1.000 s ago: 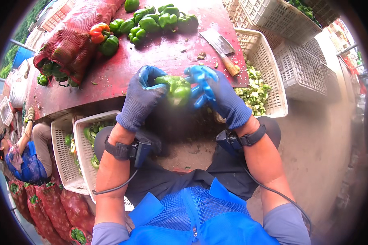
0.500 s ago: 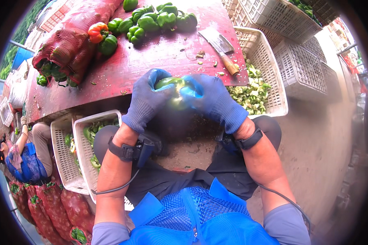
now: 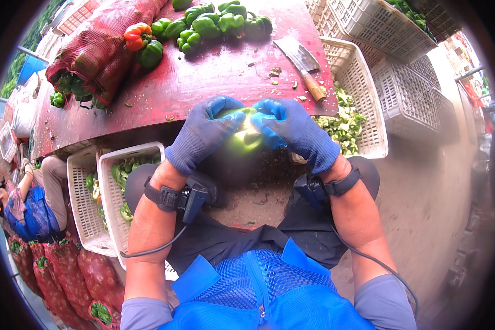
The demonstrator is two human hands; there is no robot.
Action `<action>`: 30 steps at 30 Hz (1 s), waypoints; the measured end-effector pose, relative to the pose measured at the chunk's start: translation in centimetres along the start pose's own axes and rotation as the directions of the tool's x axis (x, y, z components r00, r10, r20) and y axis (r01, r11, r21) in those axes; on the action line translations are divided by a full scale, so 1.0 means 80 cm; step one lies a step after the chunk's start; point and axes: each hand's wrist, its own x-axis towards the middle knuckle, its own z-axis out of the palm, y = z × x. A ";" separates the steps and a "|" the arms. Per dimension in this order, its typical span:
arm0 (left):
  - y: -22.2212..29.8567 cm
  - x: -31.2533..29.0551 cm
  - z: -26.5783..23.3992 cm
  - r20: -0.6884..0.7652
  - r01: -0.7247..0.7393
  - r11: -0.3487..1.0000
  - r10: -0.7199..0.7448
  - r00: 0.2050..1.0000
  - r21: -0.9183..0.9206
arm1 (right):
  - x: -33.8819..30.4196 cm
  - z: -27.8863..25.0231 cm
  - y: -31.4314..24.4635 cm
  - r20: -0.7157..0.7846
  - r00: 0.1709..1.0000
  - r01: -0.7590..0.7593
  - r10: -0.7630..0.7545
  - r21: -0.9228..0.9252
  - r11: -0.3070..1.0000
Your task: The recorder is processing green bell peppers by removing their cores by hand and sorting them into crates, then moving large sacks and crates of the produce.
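Brightly lit green pepper (image 3: pixel 243 142), pale in places, slightly blurred

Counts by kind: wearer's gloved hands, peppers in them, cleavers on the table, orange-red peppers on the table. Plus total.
Gloved hands: 2 (left hand, right hand)
Held green pepper: 1
Cleaver: 1
Orange-red pepper: 1
Total: 5

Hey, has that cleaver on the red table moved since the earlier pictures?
No. Against the near right corner of the red table, the cleaver lies where it did, handle toward that corner; the camera view shifted slightly.
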 end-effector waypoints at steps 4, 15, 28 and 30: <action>0.009 -0.005 -0.003 0.002 -0.033 0.999 0.034 0.999 -0.011 | -0.003 -0.003 -0.013 0.005 1.000 0.028 -0.028 0.078 0.997; 0.010 -0.012 -0.004 -0.048 -0.152 0.982 0.147 0.988 -0.109 | 0.001 -0.011 0.009 0.082 0.972 0.227 -0.222 -0.059 0.972; 0.023 -0.018 -0.006 -0.048 -0.205 0.972 0.201 0.978 -0.118 | -0.004 -0.008 -0.008 0.057 0.775 0.610 -0.629 -0.329 0.721; 0.022 -0.017 -0.007 -0.035 -0.190 0.978 0.188 0.982 -0.089 | -0.010 -0.004 -0.020 0.065 0.909 0.414 -0.412 -0.266 0.871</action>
